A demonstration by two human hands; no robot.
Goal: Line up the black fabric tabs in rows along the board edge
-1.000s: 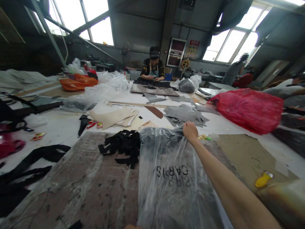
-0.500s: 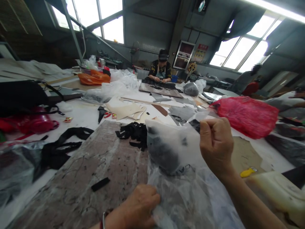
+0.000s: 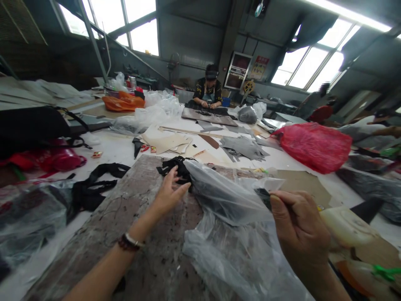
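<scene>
My left hand [image 3: 171, 190] reaches forward with its fingers spread, at the near edge of a tangled pile of black strips [image 3: 173, 167]. It holds nothing. Between thumb and fingertips, my right hand [image 3: 302, 230] pinches a small black piece [image 3: 263, 198], which looks like fabric. A clear plastic bag [image 3: 225, 196] with dark contents stands partly raised between the hands. Its edge comes close to my right fingertips, and I cannot tell whether they also grip it. Loose plastic spreads below it over a worn, stained board [image 3: 156, 251].
Black straps [image 3: 94, 184] and a dark bag [image 3: 34, 129] lie left. Beige sheets [image 3: 166, 140] and grey scraps [image 3: 244, 146] lie ahead. A red plastic bag [image 3: 313, 146] and a yellowish container [image 3: 347, 225] are right. A co-worker [image 3: 208, 90] sits across the table.
My left hand has left the plastic and moved forward to the black strips, opening. My right hand has come lower and nearer, keeping the black piece; the raised bag has sagged.
</scene>
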